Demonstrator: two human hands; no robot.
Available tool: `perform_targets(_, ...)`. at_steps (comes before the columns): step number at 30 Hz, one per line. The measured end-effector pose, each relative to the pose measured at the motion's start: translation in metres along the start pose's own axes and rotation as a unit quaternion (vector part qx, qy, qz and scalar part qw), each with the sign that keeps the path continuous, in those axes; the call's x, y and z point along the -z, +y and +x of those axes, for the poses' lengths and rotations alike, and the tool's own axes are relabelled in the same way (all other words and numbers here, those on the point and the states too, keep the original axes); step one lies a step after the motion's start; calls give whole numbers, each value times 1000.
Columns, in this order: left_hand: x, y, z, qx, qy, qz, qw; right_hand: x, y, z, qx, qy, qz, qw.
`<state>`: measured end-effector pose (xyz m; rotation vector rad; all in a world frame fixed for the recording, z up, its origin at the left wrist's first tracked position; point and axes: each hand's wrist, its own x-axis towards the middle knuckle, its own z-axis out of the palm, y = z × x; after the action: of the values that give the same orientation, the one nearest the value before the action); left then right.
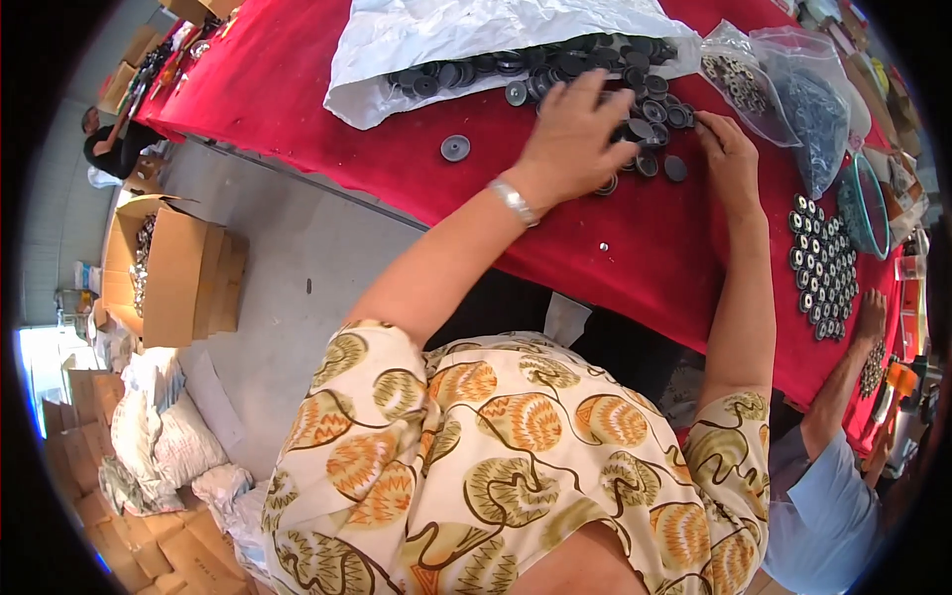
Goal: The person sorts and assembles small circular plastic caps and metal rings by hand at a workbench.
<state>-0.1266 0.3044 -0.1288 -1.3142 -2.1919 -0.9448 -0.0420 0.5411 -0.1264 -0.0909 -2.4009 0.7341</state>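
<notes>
A pile of dark grey and black round plastic caps [654, 111] spills from the mouth of a white plastic sack [476, 30] onto the red-covered table. My left hand [580, 139] is over the front of this pile, fingers spread, slightly blurred. At the pile's right edge, my right hand [732, 159] has its fingers bent together, the tips against the outermost caps. Whatever lies between those fingertips is hidden. One loose cap [455, 149] rests apart on the cloth, left of my left hand. A small shiny piece [604, 247] lies nearer to me.
Clear bags of small metal parts [739, 84] and dark parts [818, 119] lie at the right. Near them are rows of round metal-centred pieces [823, 268] and a teal basket [865, 208]. Another person's hand [872, 315] reaches in there. Cardboard boxes [174, 273] stand left on the floor.
</notes>
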Motion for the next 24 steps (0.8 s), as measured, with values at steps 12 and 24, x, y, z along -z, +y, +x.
perform_targets(12, 94, -56, -56, 180, -140, 101, 968, -12, -16, -2, 46, -47, 0, 998)
perform_targets(24, 7, -3, 1, 73, -171, -96, 978, 22, -11, -6, 2, -216, -15, 976)
